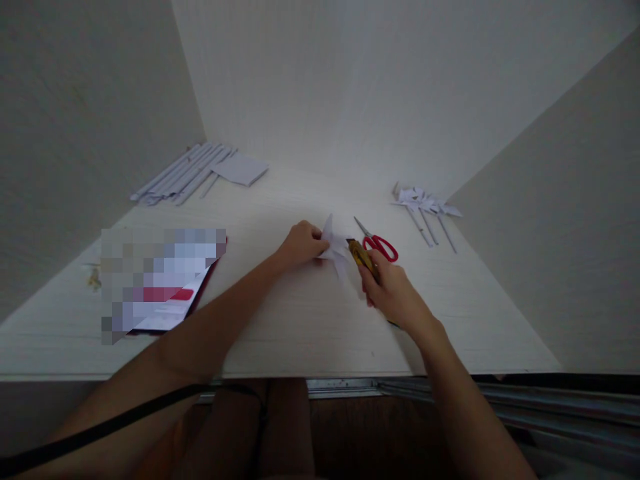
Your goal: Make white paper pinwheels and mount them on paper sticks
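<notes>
My left hand (pixel 303 243) pinches a folded white paper piece (pixel 336 248) with pointed flaps, holding it on the pale wooden table (pixel 300 320). My right hand (pixel 393 290) grips a yellow utility knife (pixel 361 256), its tip pointing at the paper's right side. The two hands sit close together at the middle of the table.
Red-handled scissors (pixel 379 243) lie just right of the knife. Several finished white paper pinwheels on sticks (pixel 425 207) lie at the back right. Rolled paper sticks (pixel 183 172) and a stack of paper squares (pixel 241 169) lie back left. A blurred booklet (pixel 160 283) lies at left.
</notes>
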Demonstrator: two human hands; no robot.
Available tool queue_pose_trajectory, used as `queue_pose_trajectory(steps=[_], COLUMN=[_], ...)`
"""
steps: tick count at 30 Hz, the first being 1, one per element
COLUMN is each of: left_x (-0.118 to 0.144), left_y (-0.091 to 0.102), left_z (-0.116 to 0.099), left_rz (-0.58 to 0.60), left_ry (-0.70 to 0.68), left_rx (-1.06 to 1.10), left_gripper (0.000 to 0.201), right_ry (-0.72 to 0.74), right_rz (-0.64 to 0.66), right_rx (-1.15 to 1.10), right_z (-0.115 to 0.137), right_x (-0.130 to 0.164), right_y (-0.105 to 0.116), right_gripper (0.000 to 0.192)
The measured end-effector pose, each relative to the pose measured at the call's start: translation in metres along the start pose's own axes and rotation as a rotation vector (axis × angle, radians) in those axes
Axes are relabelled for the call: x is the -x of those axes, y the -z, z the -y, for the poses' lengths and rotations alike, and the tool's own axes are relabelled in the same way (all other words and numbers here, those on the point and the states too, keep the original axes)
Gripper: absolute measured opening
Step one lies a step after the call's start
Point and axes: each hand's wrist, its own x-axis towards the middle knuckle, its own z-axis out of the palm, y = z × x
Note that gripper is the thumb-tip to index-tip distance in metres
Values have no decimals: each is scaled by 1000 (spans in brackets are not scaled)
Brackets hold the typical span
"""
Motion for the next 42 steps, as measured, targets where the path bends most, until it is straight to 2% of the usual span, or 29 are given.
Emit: queue_pose_trajectory(steps=[3, 6, 10, 17, 28, 42], left_x=[-3, -4, -4, -7, -8, -8], left_y=[7, 12, 13, 12, 10, 7], left_z=[-3, -12, -20, -17, -28, -33], left_rz=[122, 263, 291, 299, 316, 307], left_ry=[146, 219, 255, 237, 343, 341], left_rx=[-24, -65, -98, -120, -121, -177], left_gripper=[13, 11, 11, 10, 12, 11], right_ry=[-3, -18, 19, 70, 100, 124], right_rz=[171, 269, 340, 344, 285, 252], right_rx=[36, 104, 172, 276, 366, 478], right_z=[0, 5, 13, 17, 17, 19], right_x=[-2, -10, -19, -25, -24, -25], right_y=[13, 16, 12, 12, 8, 0], right_gripper=[17, 16, 19, 25, 24, 25])
